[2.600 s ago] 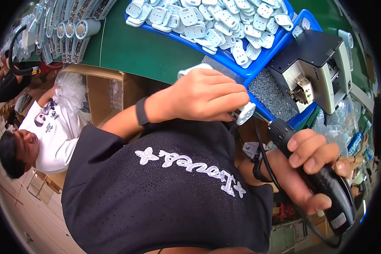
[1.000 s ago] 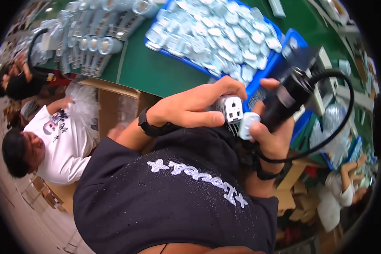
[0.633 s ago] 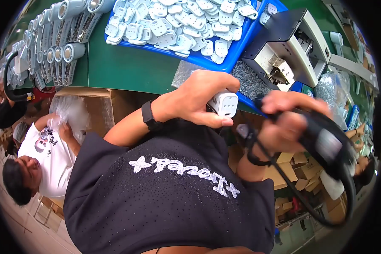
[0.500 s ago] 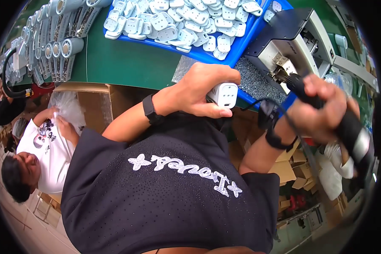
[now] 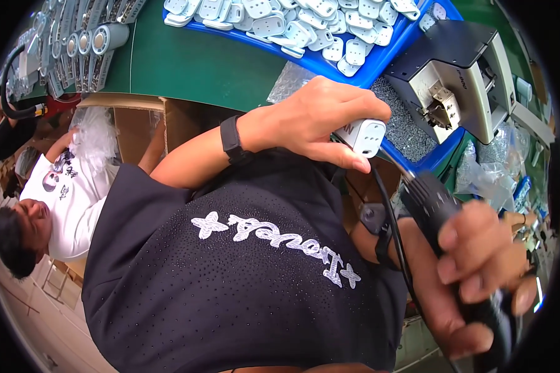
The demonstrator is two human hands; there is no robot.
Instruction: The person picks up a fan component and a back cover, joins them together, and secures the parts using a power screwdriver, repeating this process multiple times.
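Note:
My left hand [image 5: 320, 121] is wrapped round a white housing, its fingers and thumb along the sides. At the housing's near end shows a pale end cap [image 5: 372, 138] with several small holes and one slot. In my right hand [image 5: 479, 261] is a black electric screwdriver [image 5: 430, 198], its body tilted and its cable hanging below. The thin metal shaft [image 5: 395, 160] points at the end cap's right side; whether the tip touches it I cannot tell.
A blue tray [image 5: 376, 73] full of pale end caps lies on the green table [image 5: 186, 65]. Right of it stands a screw feeder [image 5: 442, 68] beside loose screws [image 5: 404, 118]. Cylindrical white-and-grey units [image 5: 109, 38] line the left. A person [image 5: 74, 205] sits at left by a cardboard box [image 5: 130, 133].
My right hand has brought the screwdriver from beside the screw feeder down and towards the housing. My left hand, still around the housing, appears further right.

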